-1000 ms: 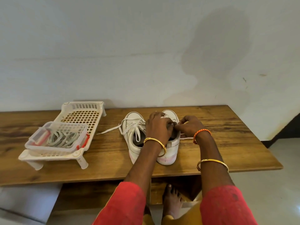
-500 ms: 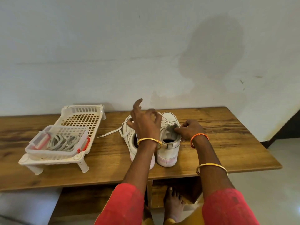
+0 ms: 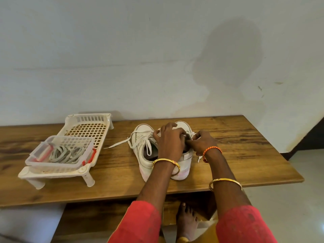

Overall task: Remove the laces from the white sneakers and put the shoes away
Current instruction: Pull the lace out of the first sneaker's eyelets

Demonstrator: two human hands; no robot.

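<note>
Two white sneakers stand side by side on the wooden table, toes toward the wall. The left sneaker still carries its lace, one end trailing left across the wood. My left hand lies over the lacing of the right sneaker, fingers curled at the lace. My right hand pinches the same shoe's lace at its right side; a lace end hangs below my wrist. The eyelets are hidden under both hands.
A white plastic rack on short legs stands at the table's left. On it sits a clear container with red clips, holding coiled grey-white laces. The table's near edge runs just behind my forearms; a wall backs the table.
My left hand, lifted with fingers spread half a second ago, has dropped back onto the right sneaker's lacing. My right hand has stayed at that shoe's right side.
</note>
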